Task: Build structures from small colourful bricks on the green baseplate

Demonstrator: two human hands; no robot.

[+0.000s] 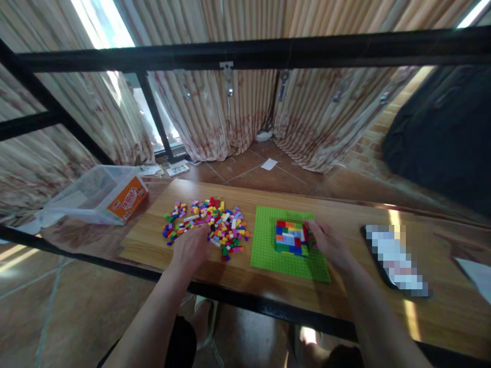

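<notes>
A colourful block of toy building bricks stands on a green studded baseplate. My right hand is at the block's right edge, its fingers curled against the bricks there; dark red and green pieces show by the fingertips. A loose pile of small mixed-colour bricks lies left of the baseplate. Over the pile's near edge is my left hand, closed with its fingers turned down among the bricks. Whatever those fingers pinch is hidden from view.
A phone-like dark slab, its face pixelated, lies on the wooden table to the right. White paper is at the far right. Beyond the table's left end sits a clear plastic bin with an orange label. A black metal bar crosses ahead.
</notes>
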